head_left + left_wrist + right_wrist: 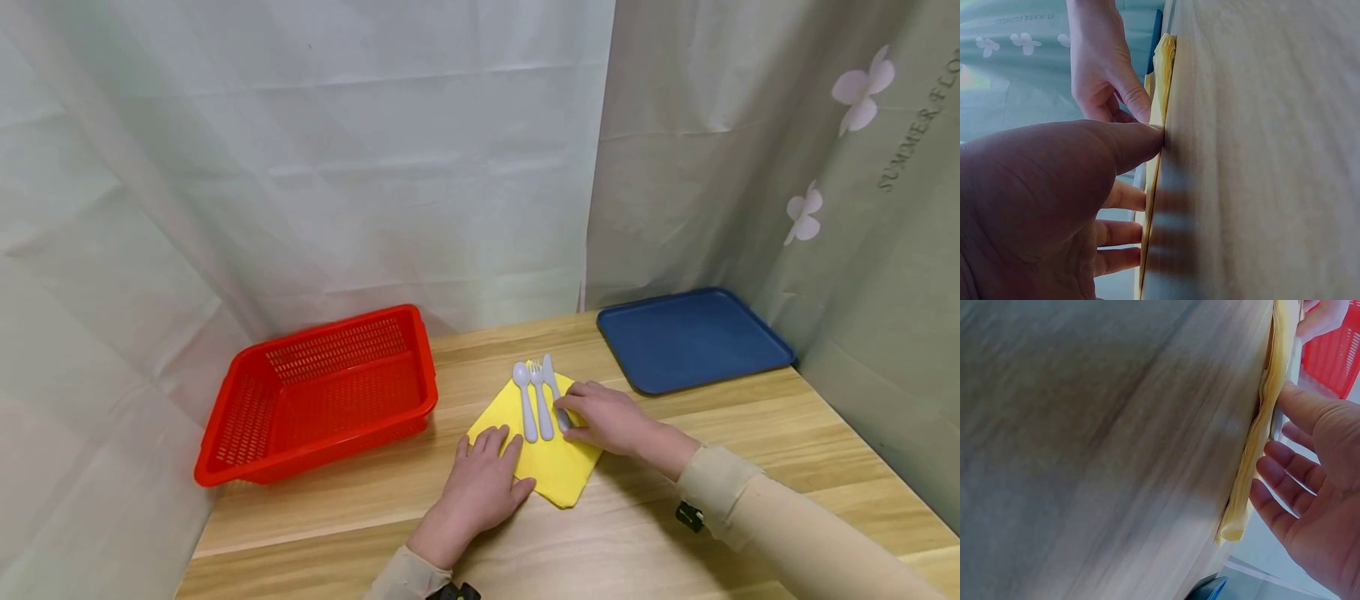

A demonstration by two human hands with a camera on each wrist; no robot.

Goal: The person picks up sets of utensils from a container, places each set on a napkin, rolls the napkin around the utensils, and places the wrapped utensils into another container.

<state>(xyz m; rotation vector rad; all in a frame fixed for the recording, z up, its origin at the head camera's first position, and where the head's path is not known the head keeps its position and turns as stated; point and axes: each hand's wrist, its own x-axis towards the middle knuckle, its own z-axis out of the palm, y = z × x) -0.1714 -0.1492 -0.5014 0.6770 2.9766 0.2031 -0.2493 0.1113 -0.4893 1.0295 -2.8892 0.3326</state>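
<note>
A folded yellow napkin (551,477) lies on the wooden table, one corner toward the back. On it a pale lilac spoon (527,412), fork (543,410) and knife (551,380) lie side by side, handles toward me. My left hand (482,483) rests with spread fingers on the napkin's left edge, its thumb at the front left edge. At the far side of the cutlery, my right hand (611,419) pinches the knife's handle between thumb and fingers. The right wrist view shows that handle beside the thumb (1302,407), with the other fingertips along the napkin's layered edge.
A red perforated basket (318,442) stands at the left of the table. At the back right lies a flat blue tray (690,337). Pale curtains (420,167) hang close behind the table and along both sides.
</note>
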